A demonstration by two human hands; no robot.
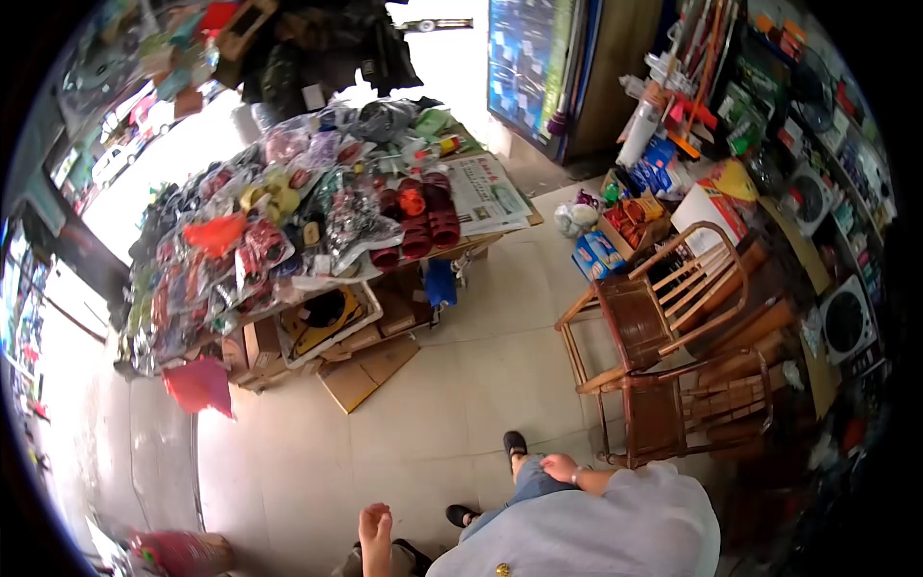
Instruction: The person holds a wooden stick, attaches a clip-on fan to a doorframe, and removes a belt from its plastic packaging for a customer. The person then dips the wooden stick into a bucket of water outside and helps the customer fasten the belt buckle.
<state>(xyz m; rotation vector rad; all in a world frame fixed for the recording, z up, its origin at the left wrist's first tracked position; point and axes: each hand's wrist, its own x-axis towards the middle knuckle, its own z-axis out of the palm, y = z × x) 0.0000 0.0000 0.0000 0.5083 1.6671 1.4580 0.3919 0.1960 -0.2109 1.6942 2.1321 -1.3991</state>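
My left hand (pixel 375 524) is raised at the bottom of the view, over the floor, with its fingers loosely bent and apart. It shows nothing in its grasp. By my thigh hangs my right hand (pixel 559 468), its fingers curled in and no object visible in them. A band circles that wrist. Below the hands are my grey shirt (pixel 586 529), blue shorts (pixel 538 483) and dark shoes (pixel 515 442). Closest to my right hand are two brown wooden chairs (pixel 646 322), though the hand is apart from them.
At the left, a table is heaped with plastic-wrapped goods (pixel 288 207); a newspaper (pixel 483 192) lies on its right end. Cardboard (pixel 370 373) and boxes sit beneath it. Along the right wall are packed shelves and fans (pixel 846 320). Tiled floor (pixel 423 423) runs between.
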